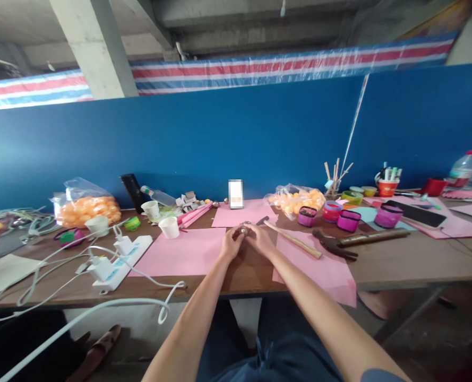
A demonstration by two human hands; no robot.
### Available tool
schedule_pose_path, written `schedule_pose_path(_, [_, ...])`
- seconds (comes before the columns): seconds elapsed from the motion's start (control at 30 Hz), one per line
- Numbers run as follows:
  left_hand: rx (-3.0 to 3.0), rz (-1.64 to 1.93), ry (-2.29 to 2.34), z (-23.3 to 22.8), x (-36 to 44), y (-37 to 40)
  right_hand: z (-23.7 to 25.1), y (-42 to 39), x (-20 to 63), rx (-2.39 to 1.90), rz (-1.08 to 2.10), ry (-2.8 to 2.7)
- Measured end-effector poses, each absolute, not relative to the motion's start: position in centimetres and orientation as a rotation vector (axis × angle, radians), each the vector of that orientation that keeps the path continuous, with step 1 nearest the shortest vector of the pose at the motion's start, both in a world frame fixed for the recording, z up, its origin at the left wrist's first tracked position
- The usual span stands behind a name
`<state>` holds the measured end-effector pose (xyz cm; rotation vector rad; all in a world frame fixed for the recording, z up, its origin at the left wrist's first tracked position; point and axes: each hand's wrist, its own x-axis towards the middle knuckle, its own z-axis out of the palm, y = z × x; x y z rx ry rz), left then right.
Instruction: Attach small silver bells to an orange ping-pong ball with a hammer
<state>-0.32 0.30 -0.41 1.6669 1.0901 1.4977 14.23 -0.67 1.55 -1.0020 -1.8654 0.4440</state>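
Note:
My left hand (231, 243) and my right hand (259, 240) meet over the table, between sheets of pink paper. Their fingertips close around a small shiny metallic round thing (243, 230), too small to name surely. Fingers hide part of it. Just right of my right hand lies a small hammer with a light wooden handle (293, 240), resting partly on pink paper (315, 268). Left of my left hand is another pink sheet (183, 252). Straight ahead, a bright upright screen (236, 194), partly pixelated, stands behind the hands.
A claw hammer (339, 246) lies at right, near purple tape-like rolls (348, 220) and a dark phone (417, 214). At left are a white power strip (122, 265) with cables, a paper cup (169, 227) and a bag of orange balls (86, 210). A blue partition (220, 138) rises behind.

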Motion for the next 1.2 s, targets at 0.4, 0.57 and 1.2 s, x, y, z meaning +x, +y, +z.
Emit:
schedule_pose_path(0.4, [1.733, 1.473, 1.15, 0.21, -0.34, -0.09, 1.82, -0.97, 14.19, -1.026, 0.457, -1.856])
schedule_pose_path(0.57, [1.727, 1.472, 1.151, -0.19, -0.34, 0.12, 1.9, -1.02, 14.22, -1.011, 0.46, -1.865])
schedule_pose_path(1.2, [1.72, 1.442, 1.202, 0.36, -0.41, -0.07, 1.71, -0.83, 14.19, -1.058, 0.454, -1.864])
